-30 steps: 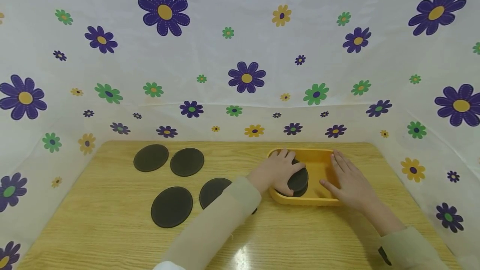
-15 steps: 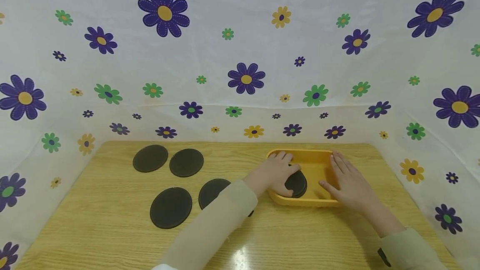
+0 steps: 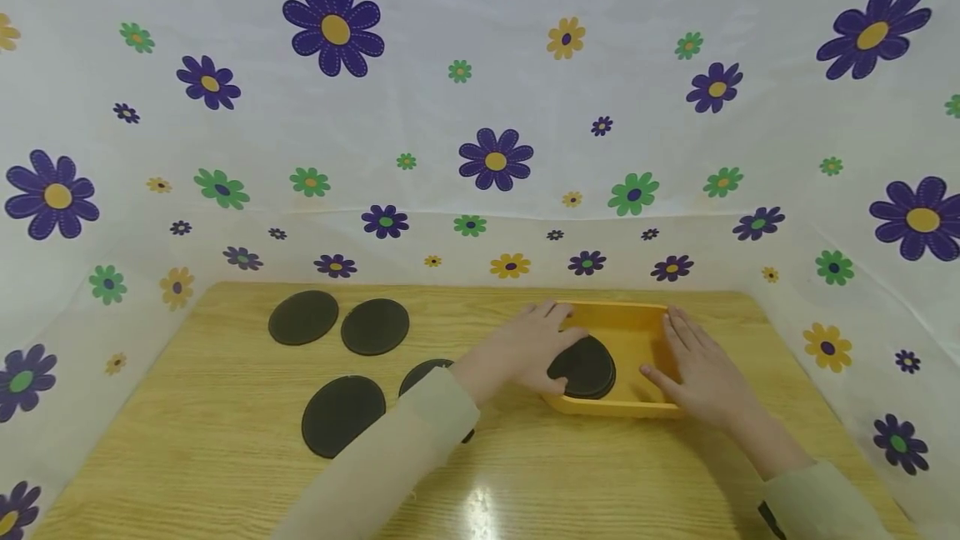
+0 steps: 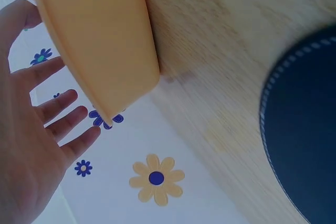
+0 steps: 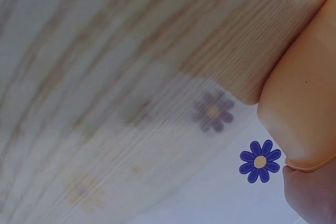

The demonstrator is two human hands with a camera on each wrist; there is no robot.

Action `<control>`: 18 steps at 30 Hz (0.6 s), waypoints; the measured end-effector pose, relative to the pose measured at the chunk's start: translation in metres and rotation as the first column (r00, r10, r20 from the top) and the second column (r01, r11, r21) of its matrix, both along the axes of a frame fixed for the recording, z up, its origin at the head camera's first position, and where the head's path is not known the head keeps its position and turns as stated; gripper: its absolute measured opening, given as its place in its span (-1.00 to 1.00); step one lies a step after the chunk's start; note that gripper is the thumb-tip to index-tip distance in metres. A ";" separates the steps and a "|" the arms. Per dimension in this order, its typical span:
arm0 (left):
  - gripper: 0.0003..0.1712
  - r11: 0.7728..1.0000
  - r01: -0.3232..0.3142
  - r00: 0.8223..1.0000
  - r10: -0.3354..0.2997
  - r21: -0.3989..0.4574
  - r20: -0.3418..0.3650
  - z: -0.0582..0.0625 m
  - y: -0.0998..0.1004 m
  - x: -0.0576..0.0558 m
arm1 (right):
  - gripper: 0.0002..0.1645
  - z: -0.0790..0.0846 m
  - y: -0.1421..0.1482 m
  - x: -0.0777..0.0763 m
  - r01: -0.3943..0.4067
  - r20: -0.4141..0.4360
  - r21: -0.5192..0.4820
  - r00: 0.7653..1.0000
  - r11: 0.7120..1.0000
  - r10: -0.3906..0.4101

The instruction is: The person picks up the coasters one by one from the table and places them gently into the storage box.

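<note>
Round black coasters lie stacked at the left end of a yellow-orange tray [image 3: 626, 408]. My left hand [image 3: 528, 348] hovers at the tray's left end, its spread fingers overlapping the rim and the edge of the stacked coasters [image 3: 591, 369] in the head view. The left wrist view shows nothing between those fingers, which are loosely bent beside the tray's outer wall [image 4: 100, 35]. At the opposite end, my right hand [image 3: 705, 369] rests along the rim with straight fingers and the thumb over the inside. Only a bit of the right hand [image 5: 312, 195] appears in the right wrist view.
On the left of the wooden table [image 3: 225, 457] lie more coasters: two at the back [image 3: 303, 317] [image 3: 375, 327], one nearer the front [image 3: 343, 416], and another [image 3: 423, 373] partly hidden by the left sleeve. A flower-printed white cloth [image 3: 420, 107] surrounds the table's back and sides.
My left hand has let go of the coaster in the tray and drawn back to the left, uncovering more of the stack. The right hand keeps its place on the tray.
</note>
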State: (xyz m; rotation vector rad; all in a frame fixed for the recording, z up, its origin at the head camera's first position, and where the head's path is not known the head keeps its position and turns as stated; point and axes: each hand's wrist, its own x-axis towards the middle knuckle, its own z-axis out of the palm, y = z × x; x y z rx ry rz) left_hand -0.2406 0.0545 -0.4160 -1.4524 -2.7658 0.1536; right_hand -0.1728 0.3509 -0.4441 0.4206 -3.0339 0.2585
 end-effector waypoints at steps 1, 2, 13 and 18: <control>-0.11 1.000 0.002 1.000 -0.002 0.004 -0.004 0.000 -0.003 0.001 | 0.16 0.000 0.000 0.000 0.000 0.003 -0.002 1.000 1.000 0.000; -0.11 1.000 0.004 1.000 -0.004 0.011 -0.008 0.001 -0.007 0.003 | 0.16 0.000 -0.001 0.000 0.000 0.004 -0.002 1.000 1.000 0.000; -0.05 0.999 0.003 0.999 -0.001 0.041 -0.033 0.004 -0.045 0.019 | 0.15 0.001 -0.001 0.000 0.005 0.008 -0.010 1.000 1.000 -0.004; -0.07 0.999 0.000 0.999 0.003 0.052 -0.051 0.002 -0.062 0.025 | 0.15 0.001 0.000 0.001 0.003 0.007 -0.009 1.000 1.000 -0.003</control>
